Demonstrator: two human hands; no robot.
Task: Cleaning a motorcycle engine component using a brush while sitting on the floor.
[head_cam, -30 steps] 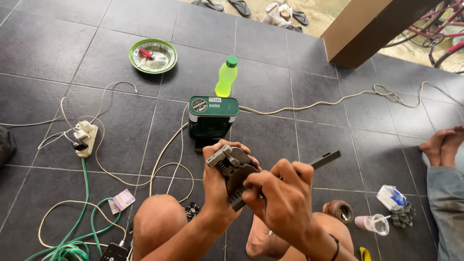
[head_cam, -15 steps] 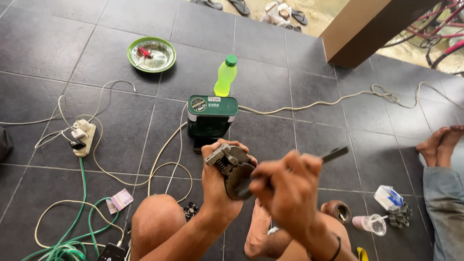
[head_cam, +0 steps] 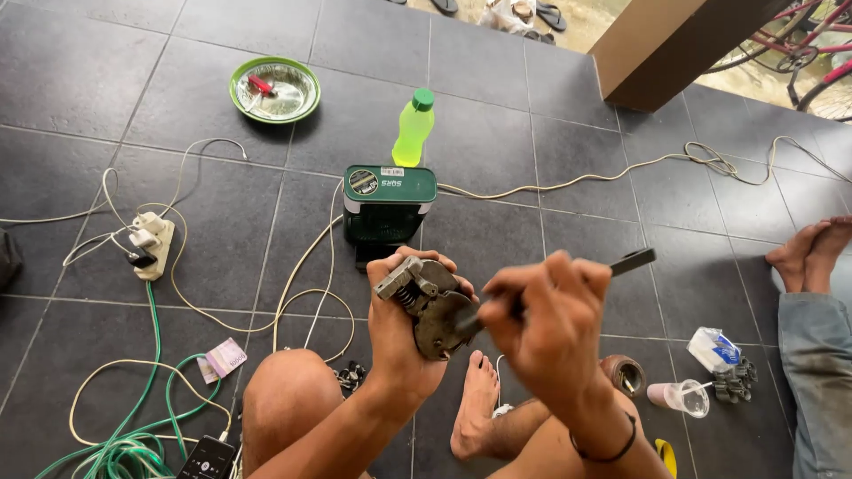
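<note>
Setting: tiled porch or veranda floor of a home, used as an informal repair spot.

- Floor [head_cam: 550, 222]: large dark grey tiles; the person sits barefoot directly on it, no workbench.
- Green tin can [head_cam: 389, 206], landmark, mid-floor.
- Beyond the can: green plastic bottle [head_cam: 414, 127]; farther off, a brown pillar [head_cam: 674, 44], sandals [head_cam: 550, 13] at the floor's edge, a bicycle [head_cam: 799, 44] outside in daylight.
- Left of the can: white power strip [head_cam: 149, 244] with plugs; white and green cables [head_cam: 133, 426] looping over the tiles; green dish [head_cam: 274, 89] holding small bits.
- Right of the can: long cream cord [head_cam: 621, 168]; another person's bare feet [head_cam: 812, 253]; plastic cup [head_cam: 682, 396] and small hardware.
</note>
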